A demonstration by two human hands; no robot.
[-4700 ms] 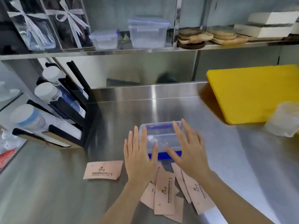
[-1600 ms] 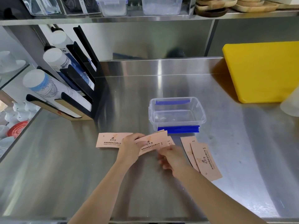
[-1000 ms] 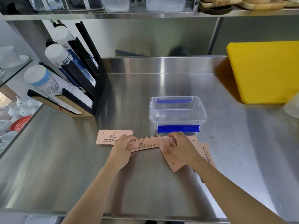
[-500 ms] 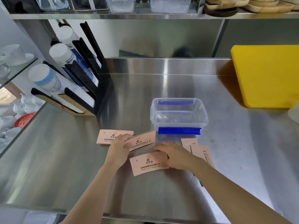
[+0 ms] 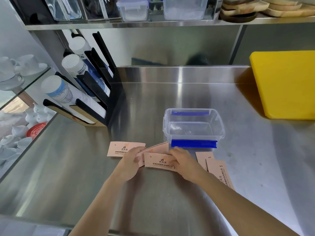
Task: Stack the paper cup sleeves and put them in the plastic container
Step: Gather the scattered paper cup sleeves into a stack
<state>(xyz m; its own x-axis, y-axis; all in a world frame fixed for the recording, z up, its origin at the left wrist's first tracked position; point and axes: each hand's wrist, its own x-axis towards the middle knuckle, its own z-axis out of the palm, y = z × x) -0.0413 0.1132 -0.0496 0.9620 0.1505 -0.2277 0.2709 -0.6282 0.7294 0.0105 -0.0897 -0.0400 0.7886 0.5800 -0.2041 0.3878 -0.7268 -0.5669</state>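
Far left, a black rack (image 5: 95, 86) holds three sleeved stacks of paper cups (image 5: 71, 97), lying tilted.

Five pink cup sleeves countable on the steel counter (image 5: 170, 201). One loose sleeve (image 5: 119, 149) lies flat at left, its right end under the left hand's fingertips. Left hand (image 5: 131, 165): grip narrow, pinching the left end of a held sleeve (image 5: 157, 148) that tilts up toward the container. Right hand (image 5: 183, 163): grip closed on the right end of the front sleeve (image 5: 159, 162), which overlaps the held one between both hands. Two more sleeves (image 5: 216, 167) lie overlapped right of the right wrist, partly hidden by the forearm.

One clear plastic container (image 5: 193, 126), blue clips, lid off, nothing visible inside, stands just behind the hands. Yellow board (image 5: 286, 84) at far right.
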